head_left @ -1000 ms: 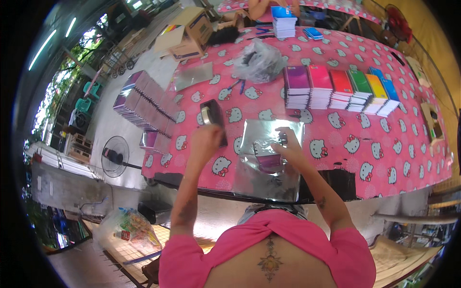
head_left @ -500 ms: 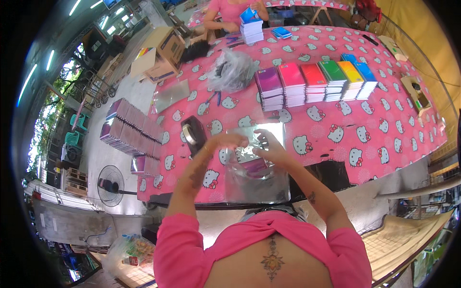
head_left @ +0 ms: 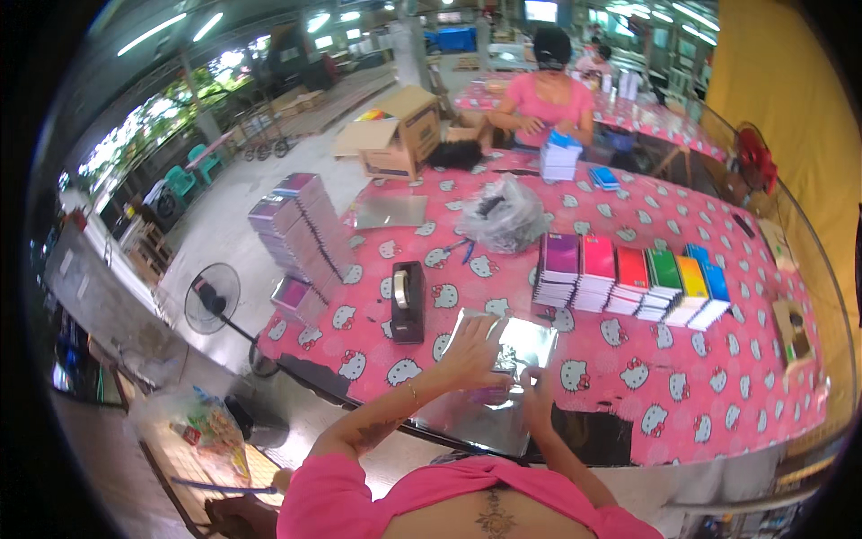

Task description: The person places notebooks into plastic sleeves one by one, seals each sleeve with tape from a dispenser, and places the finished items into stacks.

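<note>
Purple notebook [head_left: 489,393] amid shiny plastic [head_left: 489,427], lower ctr of frame; crease risk.
L hand [head_left: 471,350] spread flat on plastic, R hand [head_left: 539,400] curled, can't tell if gripping; uneven pull could wrinkle plastic or skew it twd counter [head_left: 377,377] edge.

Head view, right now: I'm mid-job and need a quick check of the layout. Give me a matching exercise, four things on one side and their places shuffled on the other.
Things
1. Black tape dispenser
2. Yellow-covered notebook stack
3. Round black standing fan
4. Person's left hand

Places
A. Between the green-covered stack and the front blue-covered stack
B. Over the shiny clear plastic sheet
C. On the pink patterned table cover, left of the sheet
D. Off the table's left side

Pairs: 1-C, 2-A, 3-D, 4-B
</note>
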`<state>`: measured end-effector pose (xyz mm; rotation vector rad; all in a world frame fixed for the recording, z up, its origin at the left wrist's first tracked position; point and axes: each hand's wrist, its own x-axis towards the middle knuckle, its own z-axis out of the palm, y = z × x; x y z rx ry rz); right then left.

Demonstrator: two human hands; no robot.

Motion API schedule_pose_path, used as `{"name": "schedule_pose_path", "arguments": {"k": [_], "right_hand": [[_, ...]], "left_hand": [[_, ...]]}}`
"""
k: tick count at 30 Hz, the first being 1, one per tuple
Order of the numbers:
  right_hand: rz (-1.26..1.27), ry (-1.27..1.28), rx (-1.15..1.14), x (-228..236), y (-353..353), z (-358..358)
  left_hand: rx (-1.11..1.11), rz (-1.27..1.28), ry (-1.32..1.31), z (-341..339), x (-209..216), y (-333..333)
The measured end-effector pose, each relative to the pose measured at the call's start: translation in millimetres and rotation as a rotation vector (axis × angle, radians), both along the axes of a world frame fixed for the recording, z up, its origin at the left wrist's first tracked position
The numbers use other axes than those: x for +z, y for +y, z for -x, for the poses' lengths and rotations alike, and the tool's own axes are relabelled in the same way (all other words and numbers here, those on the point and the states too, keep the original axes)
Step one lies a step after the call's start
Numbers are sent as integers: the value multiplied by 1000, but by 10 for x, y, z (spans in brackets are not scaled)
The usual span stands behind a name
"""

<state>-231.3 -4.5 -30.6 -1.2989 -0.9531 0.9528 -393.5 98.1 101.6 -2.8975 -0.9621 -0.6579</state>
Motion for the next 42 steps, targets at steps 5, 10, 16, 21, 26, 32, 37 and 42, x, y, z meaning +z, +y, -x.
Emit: {"name": "schedule_pose_path", "arguments": {"k": [5,10,16,21,26,32,37,42], "right_hand": [[377,302,718,-174,-268,249],[350,1081,613,-147,-89,275],[-32,212,590,240,256,-439],[-4,-280,680,561,285,-421],[28,-242,437,586,473,-563],[-553,-759,143,1540,125,-94],[-459,-1194,228,1586,102,259],[-189,-1207,402,1548,152,332]], "left_hand": [[14,226,134,-8,-128,94],[213,487,-365,219,-268,-146],[288,947,-868,626,-1127,-651],[405,692,-665,342,-423,-828],[324,753,-1004,181,-344,-532],[783,128,-625,1645,-918,450],[701,1085,-1122,1748,-975,889],[657,645,-1008,1448,-1105,780]]}}
